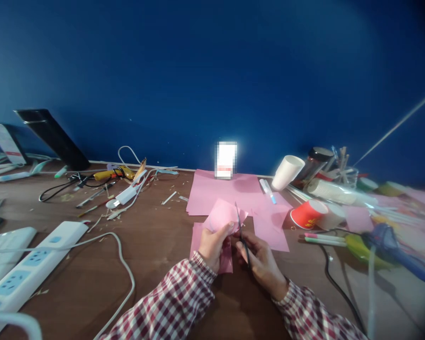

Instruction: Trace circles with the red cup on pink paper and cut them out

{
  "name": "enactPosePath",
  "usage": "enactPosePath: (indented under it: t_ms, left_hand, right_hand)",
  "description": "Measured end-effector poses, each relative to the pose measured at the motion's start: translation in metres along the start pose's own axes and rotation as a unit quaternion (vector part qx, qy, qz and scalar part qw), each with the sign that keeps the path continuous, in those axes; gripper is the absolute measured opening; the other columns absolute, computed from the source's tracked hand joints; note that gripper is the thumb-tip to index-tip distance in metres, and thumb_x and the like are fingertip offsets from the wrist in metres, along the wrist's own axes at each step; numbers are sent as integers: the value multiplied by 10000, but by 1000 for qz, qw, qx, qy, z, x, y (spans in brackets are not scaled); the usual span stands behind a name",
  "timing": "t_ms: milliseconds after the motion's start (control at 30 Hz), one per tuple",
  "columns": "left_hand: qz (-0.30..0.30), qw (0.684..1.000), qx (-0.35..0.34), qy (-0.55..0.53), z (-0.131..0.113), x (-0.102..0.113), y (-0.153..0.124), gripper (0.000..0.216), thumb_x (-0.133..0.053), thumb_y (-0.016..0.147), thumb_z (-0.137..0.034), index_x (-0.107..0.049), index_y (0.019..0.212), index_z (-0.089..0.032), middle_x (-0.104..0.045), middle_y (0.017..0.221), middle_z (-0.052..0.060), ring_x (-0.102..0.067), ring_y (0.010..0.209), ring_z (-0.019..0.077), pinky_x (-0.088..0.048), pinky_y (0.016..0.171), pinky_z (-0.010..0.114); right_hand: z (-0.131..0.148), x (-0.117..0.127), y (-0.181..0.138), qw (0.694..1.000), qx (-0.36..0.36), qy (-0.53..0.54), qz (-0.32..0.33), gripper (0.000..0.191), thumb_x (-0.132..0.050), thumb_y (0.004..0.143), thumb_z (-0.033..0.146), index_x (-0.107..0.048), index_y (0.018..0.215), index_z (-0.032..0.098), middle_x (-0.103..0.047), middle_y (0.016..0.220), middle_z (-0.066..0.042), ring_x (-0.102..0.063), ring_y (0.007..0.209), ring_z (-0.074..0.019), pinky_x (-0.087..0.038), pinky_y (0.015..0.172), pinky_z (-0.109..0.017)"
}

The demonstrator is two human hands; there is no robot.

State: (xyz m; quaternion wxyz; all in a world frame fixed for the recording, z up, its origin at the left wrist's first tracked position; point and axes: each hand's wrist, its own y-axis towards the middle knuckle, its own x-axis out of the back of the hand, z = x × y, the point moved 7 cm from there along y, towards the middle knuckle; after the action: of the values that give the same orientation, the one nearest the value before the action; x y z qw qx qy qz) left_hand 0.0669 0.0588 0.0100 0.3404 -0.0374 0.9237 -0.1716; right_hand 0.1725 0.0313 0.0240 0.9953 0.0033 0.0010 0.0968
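With the left hand (213,245), pinching pink paper (219,212) over the tabletop (156,255); with the right hand (264,264), holding scissors (245,249) by the paper's right edge. Perhaps nipping the left thumb (227,229), from blades (238,216) so close, or cutting crooked, from bendy paper. Behind, pink sheets (203,193); off right, a red cup (306,215).
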Motion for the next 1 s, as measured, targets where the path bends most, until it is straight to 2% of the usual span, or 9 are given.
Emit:
enactPosePath:
  t_ms: [200, 367, 833, 1000]
  left_hand:
    - [5, 1000, -11, 8, -1, -1, 0, 358, -804, 571, -298, -646, 820, -94, -633, 630, 28, -533, 497, 89, -413, 454, 205]
    - [-15, 1000, -9, 20, -4, 1, -2, 341, -812, 554, -284, -625, 775, -105, -565, 523, -27, -438, 419, 46, -338, 399, 173]
    - [-15, 999, -32, 14, -8, 0, -2, 376, -805, 565, -313, -635, 831, -109, -584, 572, -23, -430, 428, 36, -324, 409, 171]
    - [-54, 997, -33, 48, -10, 6, -1, 345, -822, 527, -326, -635, 701, -94, -530, 493, -33, -403, 408, 40, -310, 397, 181]
  right_hand:
    - [1, 1, -1, 1000, -6, -16, -6, 377, -586, 835, 431, -618, 1067, 136, -483, 621, 16, -435, 538, -92, -376, 473, -200]
    - [2, 2, -1, 1000, -6, -17, -11, 374, -596, 826, 430, -622, 1065, 143, -486, 605, 18, -439, 525, -97, -381, 461, -199]
    - [-3, 4, -1, 999, -3, -44, -9, 360, -600, 826, 418, -613, 1073, 156, -500, 613, 27, -454, 512, -94, -391, 474, -205]
    - [-1, 2, -1, 999, -17, -38, -3, 371, -610, 814, 427, -622, 1067, 156, -498, 627, 20, -459, 526, -95, -413, 485, -207]
